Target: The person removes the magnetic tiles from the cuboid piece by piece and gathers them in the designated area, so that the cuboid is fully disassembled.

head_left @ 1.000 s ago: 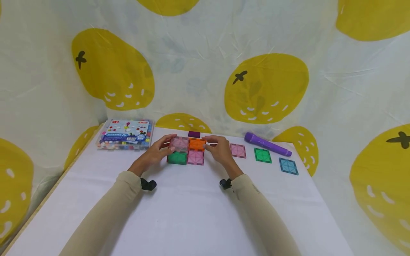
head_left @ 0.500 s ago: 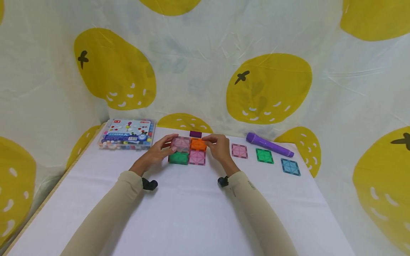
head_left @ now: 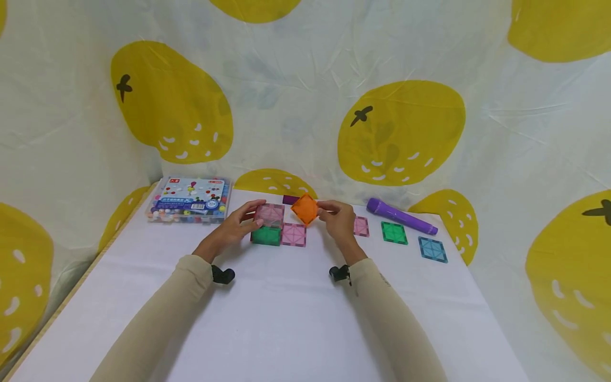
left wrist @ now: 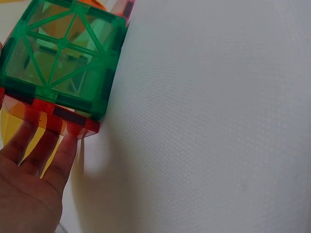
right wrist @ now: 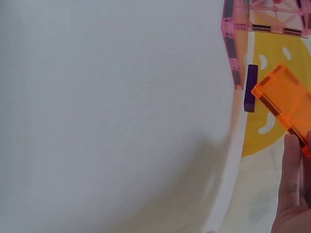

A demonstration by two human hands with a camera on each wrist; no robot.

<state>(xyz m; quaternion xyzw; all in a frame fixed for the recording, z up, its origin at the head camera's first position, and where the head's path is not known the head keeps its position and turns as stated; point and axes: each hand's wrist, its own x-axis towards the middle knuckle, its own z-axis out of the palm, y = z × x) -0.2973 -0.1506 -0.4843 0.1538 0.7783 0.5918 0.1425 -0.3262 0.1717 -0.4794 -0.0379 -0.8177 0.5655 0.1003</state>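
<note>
- Toward the far edge of the white-covered counter [head_left: 286, 318], near its middle: a small boxy build of translucent square plastic tiles [head_left: 278, 227], with a pink tile on top, a green one and another pink one facing the near edge.
- Just above and right of that build, off the counter: a translucent orange square plastic tile [head_left: 304, 208], turned corner-up like a diamond, touching nothing but fingers.
- Right hand [head_left: 340, 223]: grip pinching the orange tile at its right corner, thumb and fingertips closed on the edge.
- Left hand [head_left: 235, 227]: grip curled round the left side of the build, thumb over the top pink tile, fingers along a red-orange edge under the green panel in the left wrist view.
- Likely handling of the orange tile: light, stiff, smooth-faced and a bit slippery; best taken by the framed rim or a corner rather than the glossy face; probably magnetic edges, so prone to snap toward neighbours.
- Behind the build, against the far edge: a small dark purple block [head_left: 289, 199].
- Toward the far right corner: flat pink [head_left: 360, 226], green [head_left: 393, 233] and blue tiles [head_left: 432, 249] in a row, plus a purple plastic torch [head_left: 401, 216].
- Toward the far left corner: a clear flat case of coloured beads [head_left: 190, 200].
</note>
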